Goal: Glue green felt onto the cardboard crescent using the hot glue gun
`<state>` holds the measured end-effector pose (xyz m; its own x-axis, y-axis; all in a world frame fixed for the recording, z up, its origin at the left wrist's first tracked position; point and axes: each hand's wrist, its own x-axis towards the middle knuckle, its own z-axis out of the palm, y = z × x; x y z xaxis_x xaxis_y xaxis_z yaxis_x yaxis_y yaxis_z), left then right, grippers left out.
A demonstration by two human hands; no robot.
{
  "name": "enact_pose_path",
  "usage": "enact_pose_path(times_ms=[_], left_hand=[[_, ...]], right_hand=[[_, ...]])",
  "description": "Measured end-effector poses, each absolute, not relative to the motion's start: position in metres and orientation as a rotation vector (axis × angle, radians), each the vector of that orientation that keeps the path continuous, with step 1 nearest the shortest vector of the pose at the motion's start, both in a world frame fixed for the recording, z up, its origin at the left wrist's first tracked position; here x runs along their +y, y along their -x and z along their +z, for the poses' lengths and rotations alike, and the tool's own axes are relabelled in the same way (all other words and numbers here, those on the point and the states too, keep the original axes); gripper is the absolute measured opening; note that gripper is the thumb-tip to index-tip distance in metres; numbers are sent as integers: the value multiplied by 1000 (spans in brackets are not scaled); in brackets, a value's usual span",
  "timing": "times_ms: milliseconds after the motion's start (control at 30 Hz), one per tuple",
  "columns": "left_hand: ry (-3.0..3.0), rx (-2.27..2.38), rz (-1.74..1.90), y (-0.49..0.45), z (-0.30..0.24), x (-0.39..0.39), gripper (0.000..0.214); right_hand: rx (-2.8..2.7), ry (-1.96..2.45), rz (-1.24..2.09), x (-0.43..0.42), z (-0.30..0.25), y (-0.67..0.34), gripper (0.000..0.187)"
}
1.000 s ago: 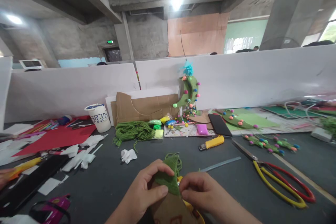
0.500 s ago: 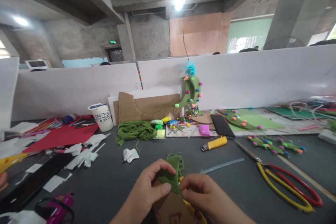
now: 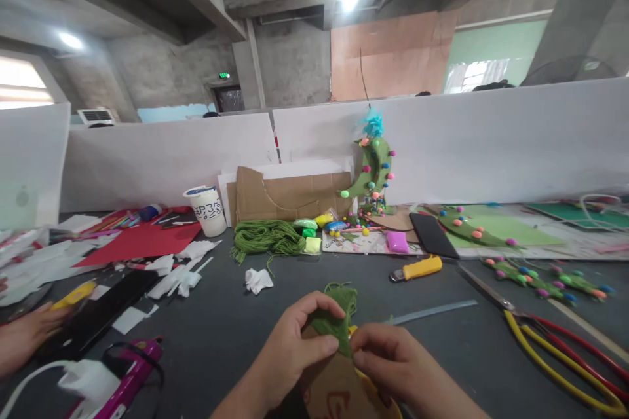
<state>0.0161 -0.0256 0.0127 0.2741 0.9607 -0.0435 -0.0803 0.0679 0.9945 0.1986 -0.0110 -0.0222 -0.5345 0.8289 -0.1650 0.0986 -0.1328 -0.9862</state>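
Observation:
Low in the middle of the view, my left hand (image 3: 289, 347) pinches a piece of cardboard wrapped in green yarn (image 3: 334, 324), thumb on its near face and fingers curled over its top. My right hand (image 3: 393, 363) is closed on the same piece from the right, fingertips pressed at the yarn's edge. The bare brown cardboard (image 3: 334, 389) of the piece runs down between my wrists, with something yellow under it. Loose green yarn loops (image 3: 344, 291) stick up just behind my fingers.
A dark table (image 3: 221, 327) carries a green yarn bundle (image 3: 268, 239), a yellow utility knife (image 3: 417, 268), a metal ruler (image 3: 432, 311), big yellow and red scissors (image 3: 555, 340), a paper cup (image 3: 209, 209), red paper (image 3: 142, 239) and paper scraps. Another person's hand (image 3: 24, 337) rests at left.
The view has swung left, so everything sits further right. My hands stay closed on the yarn-wrapped piece, shifted a little right. The other person's hand now shows more at left.

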Motion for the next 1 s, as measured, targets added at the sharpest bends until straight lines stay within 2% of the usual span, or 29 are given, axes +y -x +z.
enact_pose_path(times_ms=[700, 1000], left_hand=[[-1230, 959, 971, -14, 12, -25, 32], [-1811, 1199, 1068, -19, 12, -26, 25]], right_hand=[[-1421, 930, 1774, -23, 0, -196, 20], [-1529, 1017, 1564, -20, -4, -201, 13]])
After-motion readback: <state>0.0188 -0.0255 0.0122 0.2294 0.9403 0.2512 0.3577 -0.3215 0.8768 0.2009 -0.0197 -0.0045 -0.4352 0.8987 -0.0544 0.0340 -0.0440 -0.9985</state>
